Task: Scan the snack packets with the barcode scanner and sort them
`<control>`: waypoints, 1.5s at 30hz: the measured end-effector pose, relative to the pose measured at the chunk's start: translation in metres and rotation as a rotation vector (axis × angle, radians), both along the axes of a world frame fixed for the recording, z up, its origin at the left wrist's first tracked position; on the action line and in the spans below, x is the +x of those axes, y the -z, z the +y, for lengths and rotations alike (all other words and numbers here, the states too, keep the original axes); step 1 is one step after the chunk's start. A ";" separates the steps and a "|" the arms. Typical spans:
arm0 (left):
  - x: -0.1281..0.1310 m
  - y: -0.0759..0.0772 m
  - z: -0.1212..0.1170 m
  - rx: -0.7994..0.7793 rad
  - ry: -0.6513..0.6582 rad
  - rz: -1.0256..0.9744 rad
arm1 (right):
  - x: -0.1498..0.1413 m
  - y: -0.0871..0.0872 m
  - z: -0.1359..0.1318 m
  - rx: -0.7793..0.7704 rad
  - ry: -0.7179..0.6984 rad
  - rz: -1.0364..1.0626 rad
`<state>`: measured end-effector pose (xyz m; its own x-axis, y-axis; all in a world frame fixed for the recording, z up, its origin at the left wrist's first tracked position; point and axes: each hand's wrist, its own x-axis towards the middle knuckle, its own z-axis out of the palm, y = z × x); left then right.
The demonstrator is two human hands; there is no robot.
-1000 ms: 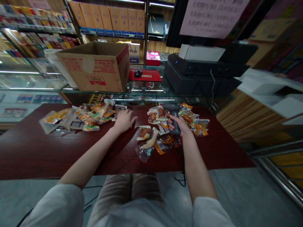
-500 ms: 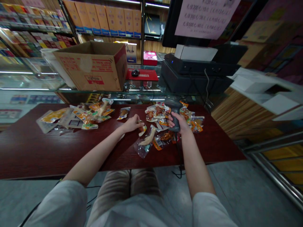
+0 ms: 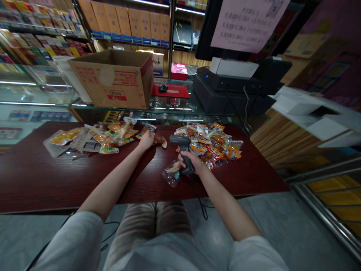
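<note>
I am holding my left hand (image 3: 147, 140) back-up at a clear plastic packet of reddish-brown food (image 3: 160, 141) on the dark-red wood-grained counter (image 3: 56, 180), that grip's closure being too hidden to tell, while my right hand (image 3: 189, 162), forearm slanting inward, is clamping round a dark-grey, pistol-shaped plastic scanner (image 3: 181, 141).

Open bench (image 3: 56, 180) is noted on both sides of the left forearm (image 3: 118, 180), narrowing between the brown packet (image 3: 160, 141) and the scanner (image 3: 179, 140); the left packet heap (image 3: 108, 137) and right packet heap (image 3: 218, 141) obstruct either side, and the cardboard box (image 3: 113, 88) blocks the rear left.
</note>
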<state>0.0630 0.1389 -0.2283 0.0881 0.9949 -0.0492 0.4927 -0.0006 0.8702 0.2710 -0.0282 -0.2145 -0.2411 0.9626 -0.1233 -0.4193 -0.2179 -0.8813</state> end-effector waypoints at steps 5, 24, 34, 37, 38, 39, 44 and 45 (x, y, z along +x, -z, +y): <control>-0.011 0.002 -0.009 0.010 -0.039 -0.179 | 0.010 0.013 0.033 0.023 0.029 -0.074; -0.029 -0.016 -0.027 -0.205 0.204 -1.107 | 0.017 0.008 0.064 0.087 -0.001 -0.019; -0.027 -0.022 -0.028 -0.272 0.200 -1.172 | 0.005 -0.011 0.051 0.049 -0.086 0.042; -0.026 -0.023 -0.029 -0.267 0.187 -1.163 | 0.000 -0.012 0.048 0.048 -0.137 0.041; -0.026 -0.022 -0.029 -0.266 0.185 -1.170 | -0.002 -0.011 0.047 0.049 -0.150 0.038; -0.025 -0.021 -0.029 -0.263 0.184 -1.172 | -0.004 -0.011 0.046 0.049 -0.159 0.034; -0.020 -0.016 -0.024 -0.203 0.175 -1.067 | -0.012 -0.010 0.044 0.036 -0.181 0.017; -0.019 -0.015 -0.023 -0.193 0.166 -1.037 | -0.013 -0.010 0.044 0.039 -0.186 0.015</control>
<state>0.0442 0.1163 -0.2138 0.3110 0.9500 -0.0284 -0.4817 0.1833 0.8570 0.2585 0.0156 -0.2047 -0.4169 0.9053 -0.0815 -0.3880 -0.2583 -0.8847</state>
